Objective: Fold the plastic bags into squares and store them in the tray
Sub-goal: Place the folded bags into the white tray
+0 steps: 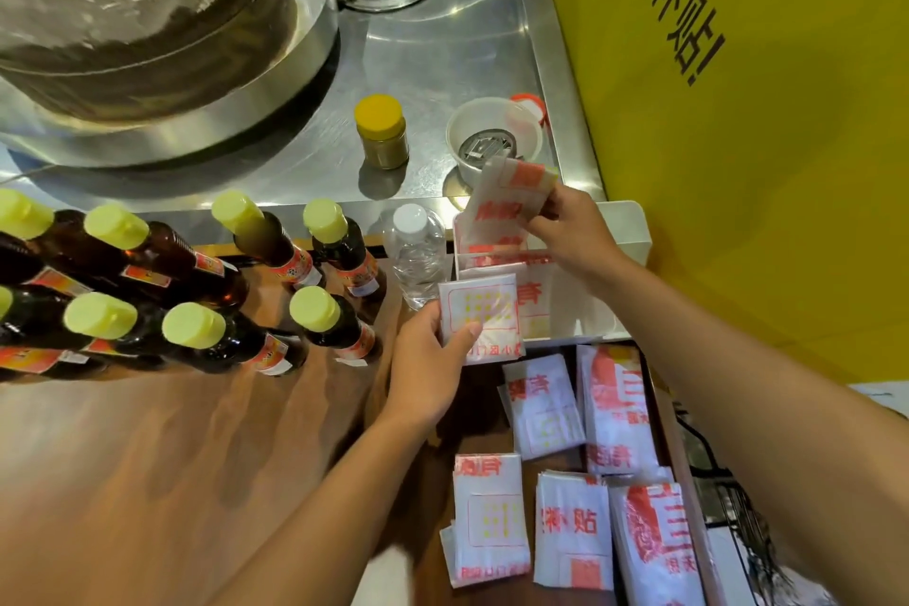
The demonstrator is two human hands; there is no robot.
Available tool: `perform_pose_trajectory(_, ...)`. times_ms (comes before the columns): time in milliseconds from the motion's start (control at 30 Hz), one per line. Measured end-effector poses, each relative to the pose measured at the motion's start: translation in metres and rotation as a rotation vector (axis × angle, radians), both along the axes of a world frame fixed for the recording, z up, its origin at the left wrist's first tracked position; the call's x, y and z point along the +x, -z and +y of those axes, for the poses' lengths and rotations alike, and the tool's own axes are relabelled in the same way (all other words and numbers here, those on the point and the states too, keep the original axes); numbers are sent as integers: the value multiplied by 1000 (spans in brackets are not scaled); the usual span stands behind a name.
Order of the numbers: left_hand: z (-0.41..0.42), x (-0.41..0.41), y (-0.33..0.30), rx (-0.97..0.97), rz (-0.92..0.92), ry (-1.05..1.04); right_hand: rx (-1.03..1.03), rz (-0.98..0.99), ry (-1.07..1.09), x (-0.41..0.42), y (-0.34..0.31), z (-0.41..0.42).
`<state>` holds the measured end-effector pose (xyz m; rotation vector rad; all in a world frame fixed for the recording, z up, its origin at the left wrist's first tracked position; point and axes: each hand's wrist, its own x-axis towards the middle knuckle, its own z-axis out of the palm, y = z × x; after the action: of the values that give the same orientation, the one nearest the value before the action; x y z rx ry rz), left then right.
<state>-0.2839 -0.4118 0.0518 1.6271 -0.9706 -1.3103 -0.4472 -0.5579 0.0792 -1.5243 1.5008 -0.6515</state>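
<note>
A white tray (629,231) stands at the far right of the wooden table, with folded white plastic bags printed in red upright inside it. My right hand (570,231) pinches one folded bag (511,197) above the tray's back left corner. My left hand (428,359) holds another folded square bag (484,315) against the tray's front left corner, thumb on its face. Several folded bags (546,404) lie flat on the table in front of the tray.
Several brown bottles (206,344) with yellow caps crowd the left of the table. A clear water bottle (418,251) stands just left of the tray. Behind are a steel counter, a yellow-lidded jar (381,133), a plastic bowl (492,138) and a large pot (147,15). A yellow board (762,138) rises at right.
</note>
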Motion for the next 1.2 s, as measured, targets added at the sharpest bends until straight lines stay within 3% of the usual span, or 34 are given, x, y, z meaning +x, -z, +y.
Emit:
perform_pose_trajectory(133, 1, -1, -1, 0, -33, -6, 8, 19, -6, -7, 5, -1)
perform_pose_trajectory(300, -1, -2, 1, -1, -49, -18, -56, 312, -118, 8, 8, -16)
perform_pose_trajectory(467, -1, -1, 2, -14, -75, -4, -137, 585, -31, 16, 17, -20)
perform_pose_trajectory(600, -1, -1, 10, -20, -353, 65, -150, 813, -136, 13, 20, -17)
perform_pose_trajectory(700, 1, -1, 20, -23, -361, 63, -122, 800, -212, 8, 14, -18)
perform_pose_trajectory(867, 3, -1, 5, -39, -208, 45, -236, 582, -179, 11, 3, -26)
perform_pose_trajectory(1200, 1, -1, 2, -34, -116, 14, -314, 742, -463, 1, 14, -31)
